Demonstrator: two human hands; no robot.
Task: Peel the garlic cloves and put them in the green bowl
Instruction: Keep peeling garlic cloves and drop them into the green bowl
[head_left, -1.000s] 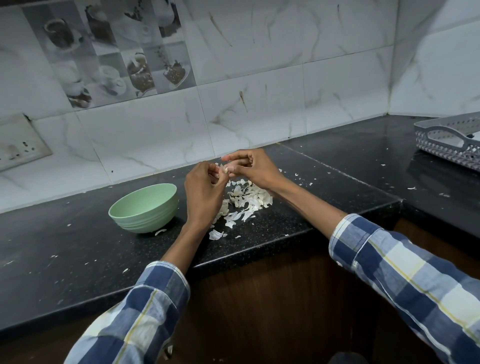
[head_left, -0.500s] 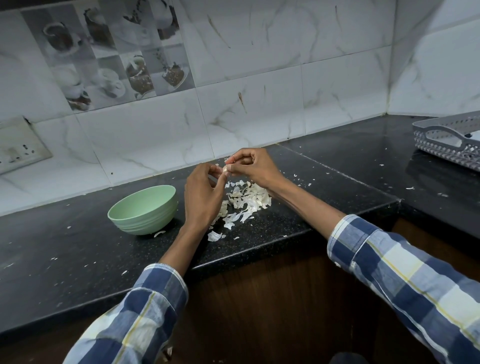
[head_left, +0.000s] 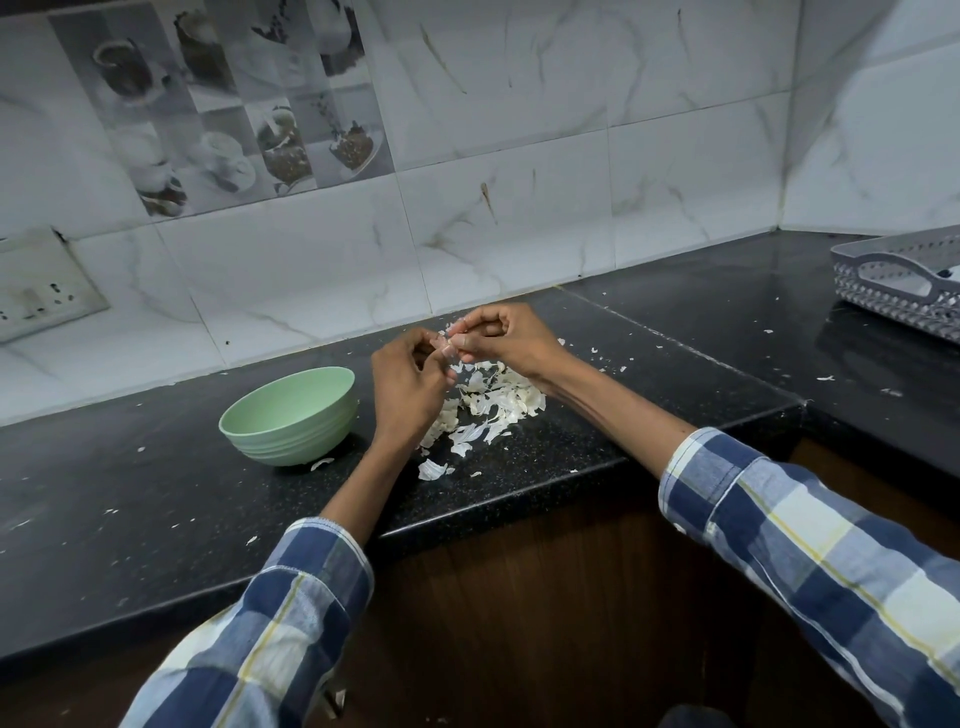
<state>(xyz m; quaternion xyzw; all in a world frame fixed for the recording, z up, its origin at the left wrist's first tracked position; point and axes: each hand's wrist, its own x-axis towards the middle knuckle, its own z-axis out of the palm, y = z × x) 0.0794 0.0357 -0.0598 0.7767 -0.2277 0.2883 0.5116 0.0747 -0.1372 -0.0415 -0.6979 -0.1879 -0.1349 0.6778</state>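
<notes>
Above a heap of white garlic skins on the black counter, both hands meet around one small garlic clove. My left hand grips the clove from below, fingers curled. My right hand pinches its skin at the top with thumb and fingertips. Most of the clove is hidden between the fingers. The green bowl stands upright just left of my left hand; its inside is hidden from this angle.
A grey perforated plastic basket sits at the far right on the other counter wing. Skin flakes are scattered over the black counter. A wall socket plate is at the left. The counter edge runs just below the skins.
The hands stay together over the skins. My right fingers have shifted slightly on the clove, working at its skin. The bowl has not moved.
</notes>
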